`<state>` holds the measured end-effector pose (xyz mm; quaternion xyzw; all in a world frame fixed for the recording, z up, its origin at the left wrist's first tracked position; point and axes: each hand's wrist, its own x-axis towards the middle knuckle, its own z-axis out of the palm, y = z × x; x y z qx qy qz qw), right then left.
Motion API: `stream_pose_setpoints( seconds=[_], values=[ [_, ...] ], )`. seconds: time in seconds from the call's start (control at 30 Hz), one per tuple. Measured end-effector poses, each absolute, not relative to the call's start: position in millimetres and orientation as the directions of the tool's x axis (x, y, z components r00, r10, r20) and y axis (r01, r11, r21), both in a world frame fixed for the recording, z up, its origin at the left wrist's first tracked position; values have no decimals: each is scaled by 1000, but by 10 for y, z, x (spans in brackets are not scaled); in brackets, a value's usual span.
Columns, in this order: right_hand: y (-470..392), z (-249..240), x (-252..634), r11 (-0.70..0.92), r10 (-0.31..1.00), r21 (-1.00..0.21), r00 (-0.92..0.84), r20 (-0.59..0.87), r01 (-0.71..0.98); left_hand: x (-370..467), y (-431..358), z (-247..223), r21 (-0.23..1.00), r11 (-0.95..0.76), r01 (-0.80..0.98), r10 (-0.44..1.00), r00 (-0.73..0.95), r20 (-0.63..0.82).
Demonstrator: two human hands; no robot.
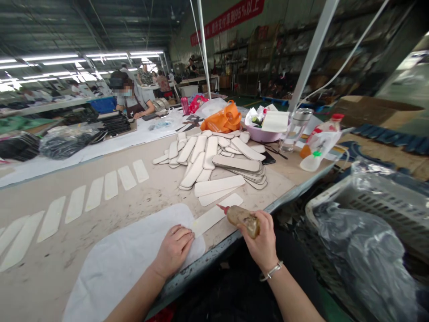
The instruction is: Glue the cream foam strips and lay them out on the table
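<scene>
Passage runs along the bench (159, 181) between the pale strips (111, 184) and heaped pads (211, 154); orange bag (219, 120) and purple basin (263, 135) obstruct beyond the heap.

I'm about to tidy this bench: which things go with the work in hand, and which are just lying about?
In use or beside it:
- right hand, holding squeeze bottle
- left hand, touching white strip
- white cloth
- strip row
- strip pile

Seemingly just lying about:
- orange bag
- purple basin
- clear flask
- red-capped bottle
</scene>
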<state>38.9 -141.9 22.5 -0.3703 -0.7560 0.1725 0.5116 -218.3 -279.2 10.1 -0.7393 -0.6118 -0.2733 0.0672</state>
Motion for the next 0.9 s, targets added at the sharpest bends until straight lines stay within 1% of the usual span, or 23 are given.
stream_pose_setpoints(
  seconds=[0.07, 0.17, 0.23, 0.37, 0.53, 0.67, 0.9],
  values=[
    [-1518, 236, 331, 681, 731, -683, -305, 610, 264, -2183, -2795, 95, 246, -230, 941, 876, 91, 473],
    [-1640, 237, 249, 676, 708, -717, -419, 568, 171, -2184, -2797, 90, 256, -215, 942, 885, 77, 460],
    [-1679, 227, 212, 672, 698, -726, -455, 552, 150, -2184, -2798, 90, 257, -213, 943, 888, 77, 453],
    [-1679, 207, 195, 656, 707, -739, -468, 530, 155, -2186, -2797, 97, 254, -213, 943, 890, 80, 449],
    [-1681, 216, 262, 674, 681, -727, -489, 545, 129, -2186, -2792, 106, 269, -213, 939, 894, 76, 441],
    [-1667, 241, 385, 673, 705, -716, -452, 547, 183, -2183, -2790, 100, 254, -222, 941, 886, 87, 455],
    [-1471, 258, 635, 639, 763, -651, -229, 604, 410, -2183, -2779, 92, 253, -240, 937, 875, 96, 474]
  ],
)
